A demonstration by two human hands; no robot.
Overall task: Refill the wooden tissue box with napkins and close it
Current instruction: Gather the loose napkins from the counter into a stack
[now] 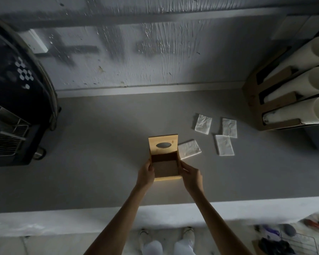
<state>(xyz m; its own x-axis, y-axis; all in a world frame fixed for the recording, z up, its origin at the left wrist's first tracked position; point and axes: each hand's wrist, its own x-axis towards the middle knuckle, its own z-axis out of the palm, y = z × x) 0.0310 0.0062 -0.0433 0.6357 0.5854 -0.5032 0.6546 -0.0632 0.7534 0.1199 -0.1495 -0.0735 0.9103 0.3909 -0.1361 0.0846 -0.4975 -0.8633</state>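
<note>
The wooden tissue box (166, 178) stands on the grey counter with its lid (163, 144) swung up and back, the oval slot facing me. The inside looks dark and bare. My left hand (146, 174) grips the box's left wall, fingers curled over the rim. My right hand (191, 175) holds the right wall the same way. Several white napkin packs lie to the right of the box: one (189, 149) touches the lid's right edge, another (224, 145) sits further right, and two more (203, 124) (229, 128) lie behind them.
A black coffee machine (17, 100) fills the left side of the counter (99, 153). A cardboard holder with three stacks of white cups (291, 92) lies at the back right. The counter's white front edge runs below my forearms; clutter sits on the floor at bottom right.
</note>
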